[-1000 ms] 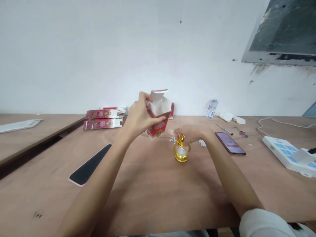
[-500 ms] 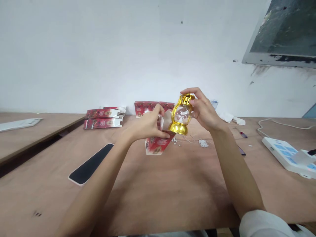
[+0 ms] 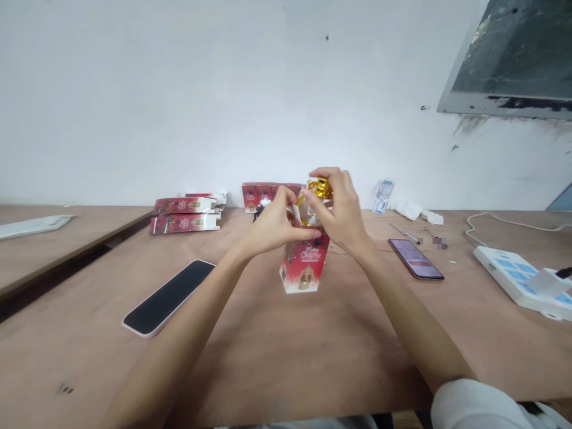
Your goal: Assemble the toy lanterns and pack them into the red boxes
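Red carton (image 3: 304, 271), mouth upward, held near its rim by the left hand (image 3: 273, 229), seemingly to steady it; gold lantern (image 3: 320, 189), partly inside the carton, gripped at its top by the right hand (image 3: 342, 215).

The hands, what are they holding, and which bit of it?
The left hand holds the red box near its open top. The right hand holds the gold lantern by its top, its lower part inside the box.
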The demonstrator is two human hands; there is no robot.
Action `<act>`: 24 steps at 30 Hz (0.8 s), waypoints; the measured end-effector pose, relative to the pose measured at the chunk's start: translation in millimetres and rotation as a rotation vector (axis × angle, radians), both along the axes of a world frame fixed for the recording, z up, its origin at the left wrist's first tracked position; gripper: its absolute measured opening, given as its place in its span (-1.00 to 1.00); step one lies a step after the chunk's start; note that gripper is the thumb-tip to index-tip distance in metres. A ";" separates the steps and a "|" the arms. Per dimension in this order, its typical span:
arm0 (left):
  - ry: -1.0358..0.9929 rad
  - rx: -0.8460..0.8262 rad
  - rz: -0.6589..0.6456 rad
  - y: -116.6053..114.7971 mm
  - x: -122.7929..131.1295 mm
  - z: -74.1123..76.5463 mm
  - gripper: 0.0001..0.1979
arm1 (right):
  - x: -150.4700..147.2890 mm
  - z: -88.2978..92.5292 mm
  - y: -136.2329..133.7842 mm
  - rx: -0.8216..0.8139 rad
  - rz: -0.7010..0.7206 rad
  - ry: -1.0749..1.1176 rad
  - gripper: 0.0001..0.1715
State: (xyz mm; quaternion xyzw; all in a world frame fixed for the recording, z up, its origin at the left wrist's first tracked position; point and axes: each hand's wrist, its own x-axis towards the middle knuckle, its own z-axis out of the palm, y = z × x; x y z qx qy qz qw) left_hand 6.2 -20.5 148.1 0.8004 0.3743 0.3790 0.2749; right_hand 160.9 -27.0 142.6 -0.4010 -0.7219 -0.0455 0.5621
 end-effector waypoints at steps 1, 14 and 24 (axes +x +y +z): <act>-0.024 0.001 -0.010 1.4 -0.9 -0.5 -0.43 | 1.1 0.5 0.6 -0.021 0.026 -0.041 -0.65; -0.121 0.084 -0.027 9.3 -3.2 -5.7 -0.42 | 21.4 14.2 -7.9 -0.206 0.222 -0.171 -0.32; 0.061 0.207 0.064 6.5 -3.2 -2.5 -0.45 | 24.5 14.9 -7.9 -0.328 0.231 -0.215 -0.68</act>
